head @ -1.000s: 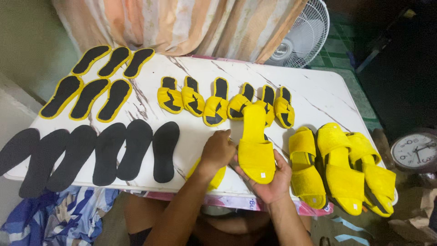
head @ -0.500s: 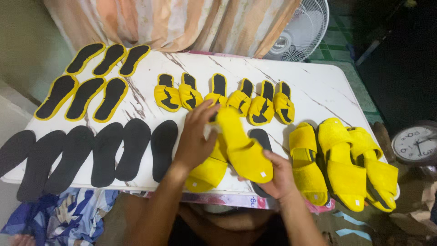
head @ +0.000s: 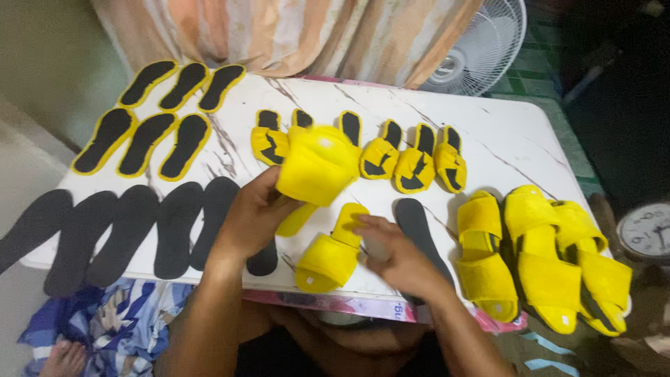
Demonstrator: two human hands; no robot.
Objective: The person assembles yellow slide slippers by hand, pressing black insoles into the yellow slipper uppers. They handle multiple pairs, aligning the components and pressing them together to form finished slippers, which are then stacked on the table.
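Though cluttered, marble-look table (fan behind)

Crowded marble-pattern table, with open surface only at the far right corner and in a narrow strip through the middle. Left approach blocked by a row of black soles along the near edge and yellow-rimmed insoles behind them. Far centre walled off by a line of folded yellow-and-black uppers. Right edge packed with finished yellow slippers, touching one another. Near centre taken up by a yellow slipper and a lone black sole, with a left hand holding another slipper aloft above the gap and a right hand low beside them.
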